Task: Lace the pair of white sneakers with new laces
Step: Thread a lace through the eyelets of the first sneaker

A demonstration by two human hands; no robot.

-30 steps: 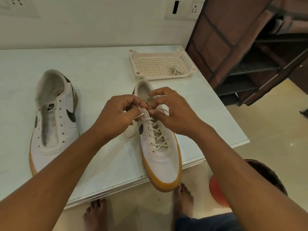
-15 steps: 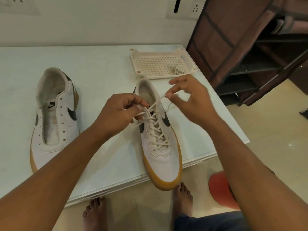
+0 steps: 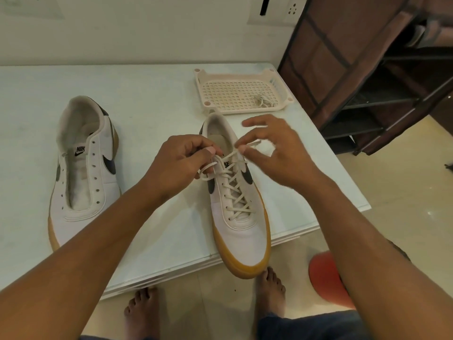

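On the table [image 3: 147, 94], unlaced sneaker [image 3: 81, 173] at left, laced sneaker [image 3: 242, 231] near the front edge, basket [image 3: 203, 77] behind with a spare lace [image 3: 263, 101]; left hand [image 3: 176, 165] pinching 1 lace end [image 3: 206, 171], right hand [image 3: 274, 153] pinching the other, now pulled apart (together 1 second ago), probably tightening before the knot.
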